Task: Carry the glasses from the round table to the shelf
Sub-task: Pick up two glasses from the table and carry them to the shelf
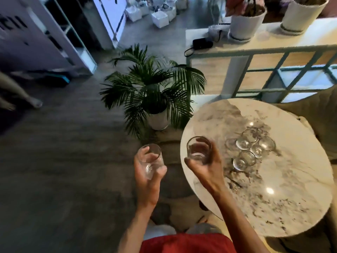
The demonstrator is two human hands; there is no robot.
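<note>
My left hand [148,181] grips a clear tumbler [150,159] held over the floor, left of the round marble table [284,203]. My right hand [207,167] holds a second clear glass [199,147] upright above the table's left edge. Several more clear glasses [252,147] stand clustered near the middle of the tabletop, to the right of my right hand. A white open shelf unit [72,33] stands at the far upper left; whether it is the task's shelf I cannot tell.
A potted palm [155,94] stands on the floor just beyond the table. Behind it runs a counter [273,42] with white plant pots [246,22] and a black pouch [202,43]. Another person's legs [20,95] show at the left edge. A beige chair [317,114] sits right of the table.
</note>
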